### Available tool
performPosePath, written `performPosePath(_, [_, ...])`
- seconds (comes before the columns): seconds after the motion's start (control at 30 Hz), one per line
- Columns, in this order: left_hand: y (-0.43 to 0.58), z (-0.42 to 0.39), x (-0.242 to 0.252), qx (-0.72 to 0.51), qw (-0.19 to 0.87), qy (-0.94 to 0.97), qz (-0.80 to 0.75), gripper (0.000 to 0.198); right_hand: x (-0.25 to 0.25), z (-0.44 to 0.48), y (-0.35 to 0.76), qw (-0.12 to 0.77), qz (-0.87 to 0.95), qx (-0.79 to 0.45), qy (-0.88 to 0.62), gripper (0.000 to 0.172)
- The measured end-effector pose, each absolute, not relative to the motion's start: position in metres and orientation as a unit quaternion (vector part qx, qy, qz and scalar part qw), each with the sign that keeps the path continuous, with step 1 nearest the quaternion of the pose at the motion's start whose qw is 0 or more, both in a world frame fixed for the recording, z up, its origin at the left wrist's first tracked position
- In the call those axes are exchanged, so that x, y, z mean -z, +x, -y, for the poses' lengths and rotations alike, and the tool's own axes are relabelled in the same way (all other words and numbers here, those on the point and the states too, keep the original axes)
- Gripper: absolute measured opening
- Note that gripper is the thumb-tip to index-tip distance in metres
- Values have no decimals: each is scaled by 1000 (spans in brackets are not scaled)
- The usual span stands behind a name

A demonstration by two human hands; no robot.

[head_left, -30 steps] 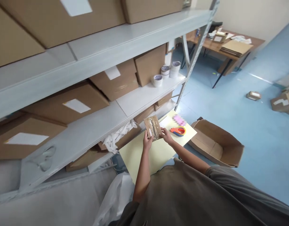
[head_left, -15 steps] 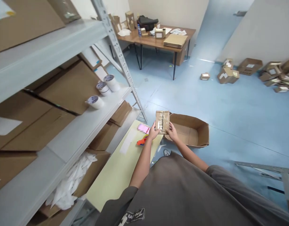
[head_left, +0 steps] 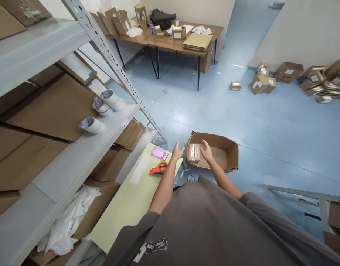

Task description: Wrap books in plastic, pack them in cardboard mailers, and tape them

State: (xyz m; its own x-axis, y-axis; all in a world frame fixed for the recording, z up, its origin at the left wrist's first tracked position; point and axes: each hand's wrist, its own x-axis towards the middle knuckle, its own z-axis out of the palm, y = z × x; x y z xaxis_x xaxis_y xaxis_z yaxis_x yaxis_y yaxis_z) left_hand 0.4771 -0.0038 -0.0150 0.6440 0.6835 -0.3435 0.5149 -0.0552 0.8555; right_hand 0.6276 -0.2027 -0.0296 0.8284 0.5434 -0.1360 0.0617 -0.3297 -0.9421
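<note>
A small taped cardboard box point(head_left: 194, 153) is at the left end of a large open carton point(head_left: 232, 157) on the floor. My left hand point(head_left: 177, 150) is over the corner of the pale yellow table, fingers spread and holding nothing. My right hand point(head_left: 206, 150) hovers over the carton just right of the small box, its fingers apart and empty. Left of my left forearm, an orange tape dispenser point(head_left: 158, 169) lies on the yellow table point(head_left: 122, 207). Beyond it is a phone with a blurred pink screen point(head_left: 159, 153), beside a white paper strip point(head_left: 140, 169).
Metal shelving point(head_left: 117, 136) stands along the left, bearing cartons and white tape rolls point(head_left: 92, 125). A wooden table point(head_left: 170, 42) with flat cardboard and boxes is at the back. Several cartons point(head_left: 288, 72) lie by the right wall. Another metal rack point(head_left: 305, 194) is at lower right.
Both hands have let go of the small taped box and moved apart. It has gone from between them into the left end of the large carton. The view has shifted slightly.
</note>
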Motion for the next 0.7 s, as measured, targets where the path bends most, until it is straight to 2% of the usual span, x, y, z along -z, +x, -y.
performPosePath(0.13, [450, -2, 5, -131, 533, 711, -440, 69, 21, 181, 619, 557, 224, -238, -763, 71])
performPosePath(0.4, [369, 5, -10, -204, 531, 672, -473, 56, 10, 141, 560, 548, 298, -273, -732, 62])
performPosePath(0.7, [221, 7, -24, -262, 492, 647, -521, 56, -11, 104, 447, 484, 383, -297, -728, 60])
